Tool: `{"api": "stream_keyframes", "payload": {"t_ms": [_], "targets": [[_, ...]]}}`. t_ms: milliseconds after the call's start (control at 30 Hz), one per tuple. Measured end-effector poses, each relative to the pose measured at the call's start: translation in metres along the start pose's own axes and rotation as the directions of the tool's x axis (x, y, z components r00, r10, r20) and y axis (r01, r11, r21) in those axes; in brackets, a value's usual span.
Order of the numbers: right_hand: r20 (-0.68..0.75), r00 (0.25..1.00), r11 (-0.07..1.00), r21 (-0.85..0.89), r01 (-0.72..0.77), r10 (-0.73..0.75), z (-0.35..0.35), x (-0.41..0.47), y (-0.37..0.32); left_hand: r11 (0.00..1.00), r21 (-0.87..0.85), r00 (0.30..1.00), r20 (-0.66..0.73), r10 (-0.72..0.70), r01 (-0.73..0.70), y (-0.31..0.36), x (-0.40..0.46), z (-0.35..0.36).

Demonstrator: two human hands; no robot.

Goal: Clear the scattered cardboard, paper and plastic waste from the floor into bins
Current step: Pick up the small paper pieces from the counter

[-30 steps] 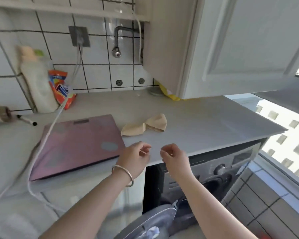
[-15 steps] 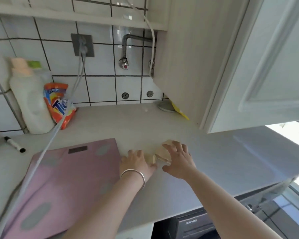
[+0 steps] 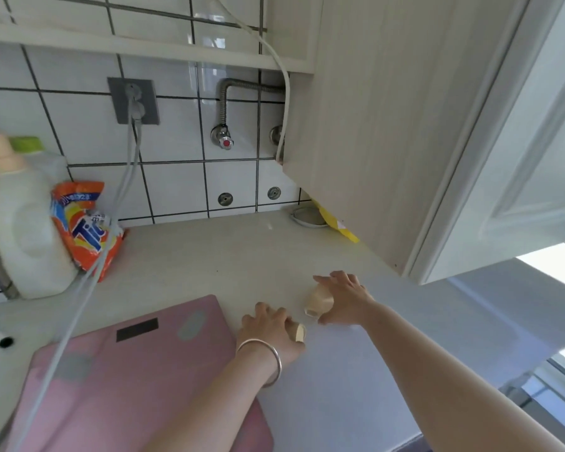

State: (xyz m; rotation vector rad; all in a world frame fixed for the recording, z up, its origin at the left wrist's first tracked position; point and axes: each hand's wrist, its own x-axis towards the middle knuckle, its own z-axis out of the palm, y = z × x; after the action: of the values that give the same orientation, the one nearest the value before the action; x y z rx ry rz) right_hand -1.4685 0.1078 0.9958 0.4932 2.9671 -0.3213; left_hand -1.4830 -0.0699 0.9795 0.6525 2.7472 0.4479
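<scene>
**Q:** Head view. What does each hand hold, and how should the step be done well?

**A:** The left hand point(image 3: 269, 327), with a bangle point(image 3: 263, 360) at the wrist, curls its fingers round one beige crumpled piece point(image 3: 299, 332) near the right edge of the pink scale point(image 3: 118, 363). The right hand point(image 3: 343, 301) pinches a second beige piece point(image 3: 318, 300) just to the right, fingers partly spread over it. Both pieces lie on the countertop point(image 3: 209, 256), not on the floor. Whether they are paper or fabric cannot be told. The step appears to be gathering them; a sound grip would enclose each piece fully before lifting, so that nothing drops on the way to a bin.

**Q:** Which containers appear, and what is in them?

**A:** No bin is in view. At far left a white detergent bottle point(image 3: 23, 223) stands capped, contents hidden. Touching it on the right, an orange detergent bag point(image 3: 85, 230) leans on the tiled wall; how full it is cannot be judged. A grey cable point(image 3: 124, 184) hangs across it.
</scene>
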Motion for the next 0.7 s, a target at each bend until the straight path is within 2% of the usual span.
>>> {"api": "stream_keyframes", "payload": {"t_ms": [200,333,467,567,700], "targets": [[-0.096,0.994,0.996,0.068,-0.055,0.061,0.016,-0.011,-0.006,0.989,-0.144,0.998,-0.058,-0.033,0.024,-0.005,0.008,-0.005],[-0.125,0.969,0.957,0.229,-0.180,0.212,0.013,-0.025,-0.007,0.969,-0.246,0.993,-0.104,-0.053,0.026,-0.002,0.010,-0.008],[-0.174,0.928,0.908,0.327,-0.263,0.331,0.015,-0.048,-0.009,0.944,-0.324,0.984,-0.177,0.005,-0.063,0.001,0.002,-0.006],[-0.247,0.859,0.848,0.421,-0.323,0.449,0.015,-0.075,-0.005,0.908,-0.388,0.973,-0.219,0.072,-0.155,0.010,-0.006,-0.002],[-0.264,0.743,0.724,0.563,-0.398,0.615,0.016,-0.139,0.025,0.856,-0.437,0.960,-0.172,0.221,-0.276,0.046,-0.020,0.009]]}}
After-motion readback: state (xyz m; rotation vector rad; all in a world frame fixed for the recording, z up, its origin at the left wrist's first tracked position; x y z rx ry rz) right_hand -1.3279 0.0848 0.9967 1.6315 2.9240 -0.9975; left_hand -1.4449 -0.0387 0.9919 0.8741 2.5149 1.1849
